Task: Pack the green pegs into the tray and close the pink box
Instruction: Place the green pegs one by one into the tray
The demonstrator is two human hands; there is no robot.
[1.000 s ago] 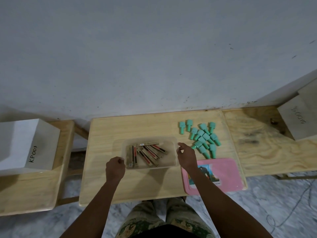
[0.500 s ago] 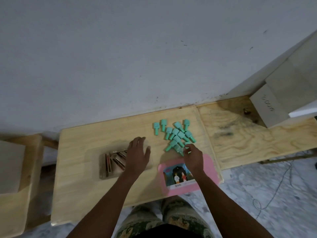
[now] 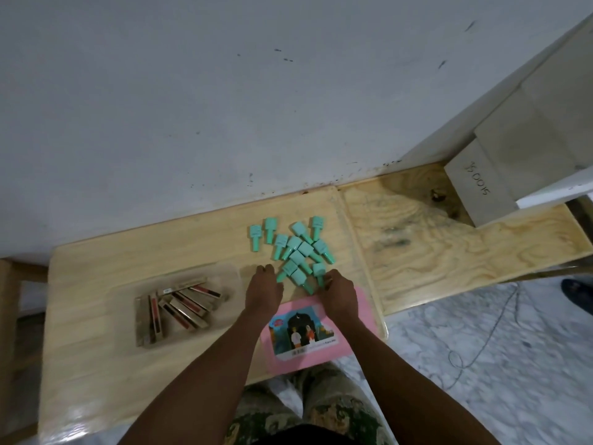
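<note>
1. Green pegs [image 3: 296,252] lie in a loose heap on the pale wooden worktop [image 3: 96,284], just beyond both hands; none is in the tray yet, so I judge the packing step is only beginning.
2. Left hand [image 3: 263,292] rests palm down at the heap's near-left edge, fingers loosely curled; its grip looks released, with nothing visibly held.
3. Right hand [image 3: 340,293] sits at the heap's near-right edge, fingertips touching or almost touching the nearest pegs; whether its grip has closed on one I cannot tell, since the fingers hide the contact.
4. Each peg is smooth moulded plastic with a blocky square head and a narrower round stem. They lie at mixed angles, some overlapping.
5. Left of the left hand's grip, a clear shallow plastic tray [image 3: 234,277] already holds slim gold-and-red sticks [image 3: 179,305] lying flat and fanned.
6. Nearer the person than both grips lies the pink box [image 3: 362,319], flat and rectangular, with a printed picture label on top; the right wrist crosses over its far edge.
7. The next move likely calls for gathering several pegs between the two hands and carrying them leftward to the tray; rounded stems may roll, and the sticks leave limited room.
</note>
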